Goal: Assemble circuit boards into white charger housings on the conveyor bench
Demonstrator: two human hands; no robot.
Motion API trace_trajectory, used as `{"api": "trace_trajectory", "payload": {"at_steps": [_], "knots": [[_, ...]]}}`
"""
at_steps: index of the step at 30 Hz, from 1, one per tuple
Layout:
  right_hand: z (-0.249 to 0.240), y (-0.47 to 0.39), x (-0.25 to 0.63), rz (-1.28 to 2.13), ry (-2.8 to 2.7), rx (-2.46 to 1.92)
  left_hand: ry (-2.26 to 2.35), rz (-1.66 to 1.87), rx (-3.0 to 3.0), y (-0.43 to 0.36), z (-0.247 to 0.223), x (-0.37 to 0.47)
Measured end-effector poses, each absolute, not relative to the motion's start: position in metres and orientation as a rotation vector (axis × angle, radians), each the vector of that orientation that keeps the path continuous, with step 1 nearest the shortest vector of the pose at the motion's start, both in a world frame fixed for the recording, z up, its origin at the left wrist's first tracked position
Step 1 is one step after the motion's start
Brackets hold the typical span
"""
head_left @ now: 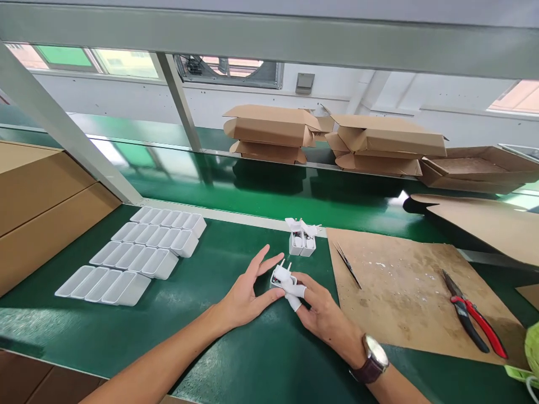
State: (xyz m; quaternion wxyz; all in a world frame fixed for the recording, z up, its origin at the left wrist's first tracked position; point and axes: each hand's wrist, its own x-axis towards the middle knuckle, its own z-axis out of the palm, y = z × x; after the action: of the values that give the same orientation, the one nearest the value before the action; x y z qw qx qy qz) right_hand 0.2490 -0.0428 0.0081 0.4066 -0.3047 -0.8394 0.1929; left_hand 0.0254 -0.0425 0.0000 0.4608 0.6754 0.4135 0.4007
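My right hand (322, 306), with white covers on some fingertips and a watch on the wrist, pinches a small white plug piece (283, 275) with two prongs. That piece sits at the top of a white open housing (275, 282) with parts inside. My left hand (248, 292) is on the left of it, fingers spread, its thumb tip against the housing's side. Just behind stand two more white housings (302, 244) with plug pieces resting on top. Rows of white open housings (138, 247) lie on the green table at the left.
Tweezers (348, 266) and red-black pliers (467, 314) lie on a brown board (391, 303) at the right. Brown cartons (46, 196) stand at the far left. Flattened boxes (269, 126) rest beyond a green belt (261, 196). A metal post (71, 123) rises at the left.
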Motion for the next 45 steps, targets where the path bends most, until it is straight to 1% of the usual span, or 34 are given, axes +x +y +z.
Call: {"api": "trace_trajectory", "payload": {"at_steps": [5,9,15,23,30,36,42,45], "knots": [[0.003,-0.044,0.247,0.447,-2.088,-0.777,1.051,0.989,1.672,-0.041,-0.005,0.026],[0.006,-0.046,0.248,0.438,-2.042,-0.756,1.007,1.074,1.762,-0.041,-0.008,0.024],[0.005,-0.043,0.250,0.495,-2.166,-0.800,1.078,1.066,1.786,-0.041,-0.005,0.028],[-0.001,-0.049,0.245,0.411,-2.095,-0.951,1.099,1.189,1.897,-0.040,-0.012,0.026],[-0.005,-0.047,0.246,0.298,-2.278,-0.914,1.117,1.180,1.976,-0.041,-0.007,0.026],[-0.009,-0.049,0.250,0.372,-2.163,-0.896,1.128,1.178,1.982,-0.043,-0.008,0.027],[-0.004,-0.049,0.252,0.629,-2.014,-0.972,1.123,1.180,1.991,-0.043,-0.007,0.027],[-0.004,-0.048,0.251,0.569,-2.033,-0.927,1.104,1.180,2.004,-0.042,-0.005,0.027]]}}
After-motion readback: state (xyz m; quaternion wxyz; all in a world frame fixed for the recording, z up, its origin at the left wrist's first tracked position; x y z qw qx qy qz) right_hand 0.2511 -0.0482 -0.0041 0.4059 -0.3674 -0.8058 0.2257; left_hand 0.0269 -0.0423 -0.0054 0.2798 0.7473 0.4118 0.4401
